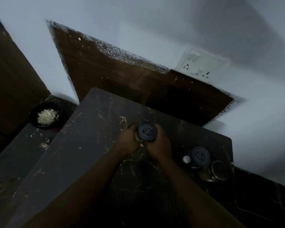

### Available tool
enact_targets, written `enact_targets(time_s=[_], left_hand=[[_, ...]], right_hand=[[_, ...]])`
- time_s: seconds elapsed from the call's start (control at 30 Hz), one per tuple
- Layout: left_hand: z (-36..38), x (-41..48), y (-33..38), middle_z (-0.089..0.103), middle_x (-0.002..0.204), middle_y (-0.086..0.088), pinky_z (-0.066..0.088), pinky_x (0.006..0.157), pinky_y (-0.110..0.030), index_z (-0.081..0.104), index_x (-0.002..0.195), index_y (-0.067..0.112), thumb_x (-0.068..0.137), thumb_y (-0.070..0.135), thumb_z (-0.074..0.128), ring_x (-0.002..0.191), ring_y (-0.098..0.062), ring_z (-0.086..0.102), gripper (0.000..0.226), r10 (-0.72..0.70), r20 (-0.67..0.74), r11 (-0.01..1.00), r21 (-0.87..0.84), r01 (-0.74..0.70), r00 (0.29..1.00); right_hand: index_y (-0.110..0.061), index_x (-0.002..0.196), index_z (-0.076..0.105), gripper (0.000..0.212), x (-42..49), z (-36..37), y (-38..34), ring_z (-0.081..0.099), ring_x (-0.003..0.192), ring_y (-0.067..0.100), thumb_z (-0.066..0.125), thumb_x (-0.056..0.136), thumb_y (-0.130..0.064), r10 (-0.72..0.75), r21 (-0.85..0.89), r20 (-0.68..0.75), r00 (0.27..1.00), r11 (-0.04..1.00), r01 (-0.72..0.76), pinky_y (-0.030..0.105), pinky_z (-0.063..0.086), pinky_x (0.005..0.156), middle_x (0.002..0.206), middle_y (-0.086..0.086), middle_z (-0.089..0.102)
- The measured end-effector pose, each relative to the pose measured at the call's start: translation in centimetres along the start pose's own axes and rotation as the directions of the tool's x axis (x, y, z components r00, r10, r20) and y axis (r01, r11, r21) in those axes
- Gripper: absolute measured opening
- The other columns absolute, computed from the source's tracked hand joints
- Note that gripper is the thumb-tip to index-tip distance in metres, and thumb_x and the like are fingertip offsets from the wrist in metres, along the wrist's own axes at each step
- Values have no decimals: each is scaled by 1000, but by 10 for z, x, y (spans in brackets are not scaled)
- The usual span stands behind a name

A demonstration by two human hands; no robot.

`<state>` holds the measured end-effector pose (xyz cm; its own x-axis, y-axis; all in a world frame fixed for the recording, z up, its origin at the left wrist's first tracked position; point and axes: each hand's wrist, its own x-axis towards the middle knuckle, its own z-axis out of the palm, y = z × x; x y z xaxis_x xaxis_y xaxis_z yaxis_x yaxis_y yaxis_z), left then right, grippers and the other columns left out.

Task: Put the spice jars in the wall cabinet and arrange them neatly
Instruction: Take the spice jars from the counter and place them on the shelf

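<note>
Both hands were wrapped around one spice jar (146,132) near the middle of the dark marbled counter (82,145): the left hand (128,139) cupped its left side and the right hand (156,142) its right, fingers curled round the body just under the black lid. Whether the jar rested on the counter or was lifted clear could not be told in the dim light.

The jar looked rigid, small and probably light, likely glass or hard plastic below the lid, so smooth and apt to slip or crack if dropped. Taking it round the body seemed safer than by the lid, which might turn or come loose.

Two more jars waited at the right end of the counter: a black-lidded jar (199,156) and, touching it on the near right, a metal-lidded jar (218,170) lying tilted, close to the counter's right edge and the wall.

Left of the hands the counter was bare. A black bowl (45,116) of pale food sat on a lower ledge at far left, well apart. The wall cabinet itself was not clearly in view.
</note>
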<state>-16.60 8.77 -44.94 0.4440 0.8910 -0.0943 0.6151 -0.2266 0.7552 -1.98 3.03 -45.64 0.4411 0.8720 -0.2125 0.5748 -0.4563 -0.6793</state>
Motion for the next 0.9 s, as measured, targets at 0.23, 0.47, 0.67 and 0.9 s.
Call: enact_targets(time_s=[0.23,0.47,0.67,0.9], left_hand=[[-69,7,52,61,105,21,46,71,-5,45,127,30,76,28,85,94,13,60,65,183,-16,955,-233,-182,983],[-144,-1,148,63,126,14,57,88,-34,46,130,37,70,52,84,110,-2,63,73,408,-273,837,-270,-476,871],[-198,-15,222,53,128,15,58,83,-28,44,142,35,76,58,76,114,-7,59,77,559,-479,695,-174,-697,677],[-265,-6,307,53,129,9,59,82,-28,44,148,31,87,28,77,116,-11,60,69,667,-606,513,-49,-857,434]], right_hand=[[-41,130,44,75,-25,-55,-48,61,108,-2,86,68,-49,-106,334,-244,964,924,186,21,51,85,124,-19,59],[-23,139,47,69,-39,-146,-134,66,111,3,84,81,-31,-259,457,-469,845,747,483,25,57,87,126,-12,64],[-34,137,55,60,-65,-214,-202,61,120,8,69,82,-53,-370,404,-626,686,599,692,23,55,88,136,-14,59],[-27,131,49,45,-73,-310,-283,66,113,10,65,92,-42,-416,261,-770,485,487,833,23,54,85,123,-3,69]])
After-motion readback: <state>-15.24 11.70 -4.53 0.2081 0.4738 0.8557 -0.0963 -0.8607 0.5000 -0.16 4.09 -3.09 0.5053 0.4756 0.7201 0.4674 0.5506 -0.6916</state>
